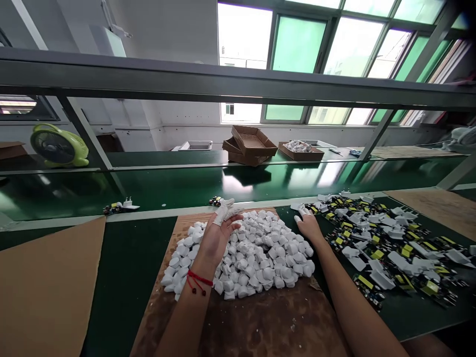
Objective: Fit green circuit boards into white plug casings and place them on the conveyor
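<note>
My left hand (220, 224), with white covers on some fingers and a red cord bracelet on the wrist, is over the far left part of a heap of small white plastic caps (260, 258). Its fingers are stretched out, and no held object shows. A small circuit-board piece (214, 201) lies just beyond its fingertips. My right hand (308, 225), also with white finger covers, reaches to the near-left edge of a spread of circuit boards with yellow parts and white casings (377, 254). Thumb and fingers are apart there, close to a white casing piece (296, 206).
The caps lie on a brown board (275, 322) on a green table. A cardboard sheet (52, 282) is at left. Behind run a green belt (178, 186) and a metal crossbar (238, 82). A plug assembly (124, 206), cardboard trays (255, 141) and a green fan (59, 145) stand farther back.
</note>
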Demonstrator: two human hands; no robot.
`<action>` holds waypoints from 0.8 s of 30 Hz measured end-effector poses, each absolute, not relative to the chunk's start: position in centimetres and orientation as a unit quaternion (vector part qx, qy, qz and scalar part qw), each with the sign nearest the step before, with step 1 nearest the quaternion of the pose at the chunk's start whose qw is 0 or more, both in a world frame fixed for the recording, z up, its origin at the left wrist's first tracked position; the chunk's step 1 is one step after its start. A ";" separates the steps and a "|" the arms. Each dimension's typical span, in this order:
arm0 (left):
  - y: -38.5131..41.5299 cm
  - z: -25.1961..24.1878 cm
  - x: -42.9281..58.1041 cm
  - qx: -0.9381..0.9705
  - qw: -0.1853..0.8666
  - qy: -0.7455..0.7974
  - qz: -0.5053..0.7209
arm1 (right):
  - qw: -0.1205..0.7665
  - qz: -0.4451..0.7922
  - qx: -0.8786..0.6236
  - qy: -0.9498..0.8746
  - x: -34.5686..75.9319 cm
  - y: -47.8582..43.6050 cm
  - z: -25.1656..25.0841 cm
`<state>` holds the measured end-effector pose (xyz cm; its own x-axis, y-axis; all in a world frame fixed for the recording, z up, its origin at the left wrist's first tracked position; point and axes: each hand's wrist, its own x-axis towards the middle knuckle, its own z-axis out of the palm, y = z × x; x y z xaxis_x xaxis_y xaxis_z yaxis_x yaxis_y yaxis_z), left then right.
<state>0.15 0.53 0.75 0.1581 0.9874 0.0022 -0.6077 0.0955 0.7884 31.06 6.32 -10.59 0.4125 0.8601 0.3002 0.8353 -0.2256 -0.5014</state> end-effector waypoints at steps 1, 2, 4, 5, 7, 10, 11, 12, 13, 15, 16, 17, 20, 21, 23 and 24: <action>0.5 0.7 0.1 0.333 0.683 0.284 0.585 | 0.298 0.010 -0.785 -0.543 31.1 6.4 -10.8; 0.5 0.8 0.0 0.331 0.682 0.284 0.587 | 0.292 0.001 -0.788 -0.542 31.1 6.5 -10.9; 0.5 0.8 -0.1 0.328 0.681 0.283 0.590 | 0.286 -0.016 -0.791 -0.541 31.1 6.7 -11.0; 0.5 0.8 -0.1 0.328 0.681 0.283 0.591 | 0.283 -0.021 -0.792 -0.541 31.0 6.7 -11.0; 0.4 0.9 -0.1 0.329 0.680 0.282 0.591 | 0.280 -0.024 -0.791 -0.543 30.9 6.8 -11.1; 0.4 1.0 0.0 0.331 0.680 0.284 0.589 | 0.284 -0.015 -0.793 -0.539 31.0 6.7 -10.9; 0.4 1.0 0.1 0.332 0.680 0.286 0.588 | 0.288 -0.011 -0.796 -0.532 31.1 6.6 -10.8; 0.4 1.0 0.1 0.332 0.679 0.287 0.588 | 0.293 -0.006 -0.801 -0.522 31.2 6.5 -10.6; 0.4 1.0 0.1 0.331 0.679 0.289 0.588 | 0.298 -0.002 -0.805 -0.512 31.3 6.3 -10.4; 0.4 1.1 0.2 0.330 0.677 0.292 0.589 | 0.309 0.003 -0.811 -0.497 31.3 6.1 -10.0; 0.4 1.1 0.2 0.330 0.676 0.294 0.590 | 0.314 0.005 -0.810 -0.495 31.3 6.0 -9.8; 0.4 1.1 0.2 0.330 0.675 0.295 0.590 | 0.320 0.009 -0.807 -0.496 31.1 6.0 -9.7; 0.4 1.1 0.2 0.334 0.674 0.298 0.587 | 0.332 0.036 -0.784 -0.524 30.4 6.1 -9.5; 0.4 1.1 0.2 0.337 0.674 0.299 0.585 | 0.334 0.052 -0.772 -0.539 30.2 6.1 -9.5; 0.4 1.0 0.3 0.342 0.675 0.302 0.581 | 0.341 0.087 -0.747 -0.564 29.8 6.2 -9.6; 0.4 1.0 0.3 0.345 0.675 0.303 0.578 | 0.348 0.103 -0.737 -0.571 29.6 6.2 -9.6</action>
